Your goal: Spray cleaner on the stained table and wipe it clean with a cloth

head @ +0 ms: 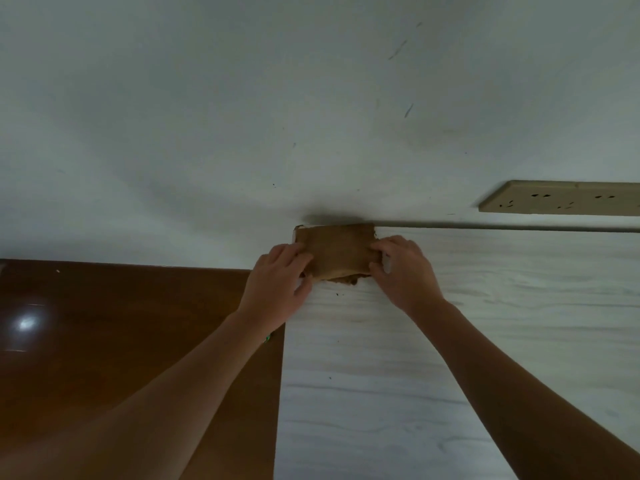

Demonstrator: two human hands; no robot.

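No text, label, brand, number or sign can be read anywhere.

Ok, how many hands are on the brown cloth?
2. The left hand grips the cloth at its left edge, the right hand at its right, on the white table.

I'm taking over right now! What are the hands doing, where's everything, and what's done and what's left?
The left hand grips the brown cloth at its left edge.
The right hand grips its right edge.
The cloth lies on the far left corner of the white table, by the wall. No spray bottle is in view.
Done: I cannot tell whether cleaner was sprayed.
Left: a brown smear at the cloth's near edge and dark specks on the table need wiping.
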